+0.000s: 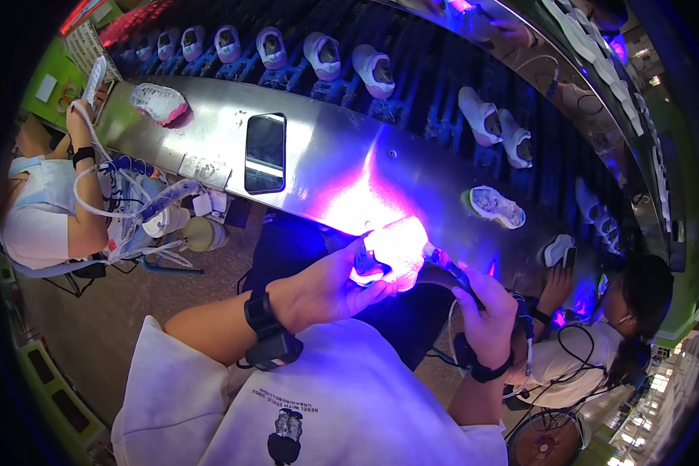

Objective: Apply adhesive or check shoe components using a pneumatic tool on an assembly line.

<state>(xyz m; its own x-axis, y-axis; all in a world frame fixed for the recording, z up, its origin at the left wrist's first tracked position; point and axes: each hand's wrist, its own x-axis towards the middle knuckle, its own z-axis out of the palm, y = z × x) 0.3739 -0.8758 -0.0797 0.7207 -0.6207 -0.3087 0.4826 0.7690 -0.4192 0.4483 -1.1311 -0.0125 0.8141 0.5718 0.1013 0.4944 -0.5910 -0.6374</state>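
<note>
My left hand [328, 286] is closed around a shoe [400, 252], held just off the near edge of the metal table. Violet light washes the shoe out to white and pink, so most of its detail is lost; its dark opening faces my left fingers. My right hand [485, 311] grips a slim, dark-handled brush-like tool [448, 268]. Its tip points at the right side of the shoe and seems to touch it, though glare hides the exact contact. On the table to the right of the shoe lies a pale sole [497, 207] with a yellowish-green edge.
The metal table [217, 105] has a rectangular cutout [265, 154] and a pink-edged sole [159, 103]. Beyond it, a roller conveyor [303, 85] carries several white shoes [322, 56]. One co-worker [46, 210] sits left, another [621, 326] right. Containers and hoses [202, 231] stand at left.
</note>
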